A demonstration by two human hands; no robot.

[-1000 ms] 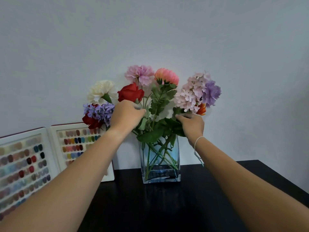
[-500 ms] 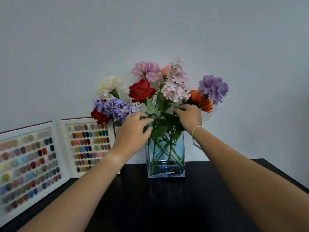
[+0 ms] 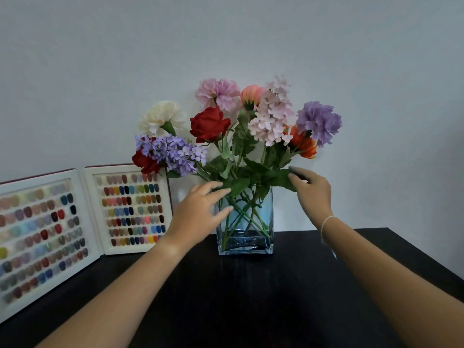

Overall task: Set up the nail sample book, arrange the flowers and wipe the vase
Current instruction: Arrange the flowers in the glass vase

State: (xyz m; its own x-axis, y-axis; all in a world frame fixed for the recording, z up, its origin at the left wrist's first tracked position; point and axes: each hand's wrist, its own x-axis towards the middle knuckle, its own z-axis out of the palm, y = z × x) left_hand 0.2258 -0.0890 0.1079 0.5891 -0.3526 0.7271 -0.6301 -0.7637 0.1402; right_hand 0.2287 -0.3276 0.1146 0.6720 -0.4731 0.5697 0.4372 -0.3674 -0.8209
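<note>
- Vase (image 3: pixel 244 243): clear glass tinted blue.
- Flowers (image 3: pixel 241 126): red, cream, pink, lilac, purple, orange; green stems and leaves.
- Sample book (image 3: pixel 90 212): white pages, dark red edge, rows of multicoloured nail swatches.
- Surface (image 3: pixel 251 297): black.
- Wall (image 3: pixel 226 33): pale grey.
- Wrist cord (image 3: pixel 326 219): white.

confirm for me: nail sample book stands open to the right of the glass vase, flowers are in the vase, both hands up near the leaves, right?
Not quite. The head view shows the nail sample book standing open to the left of the glass vase, not the right. The rest holds: the flowers are in the vase, and the left hand and right hand are up near the leaves.
</note>
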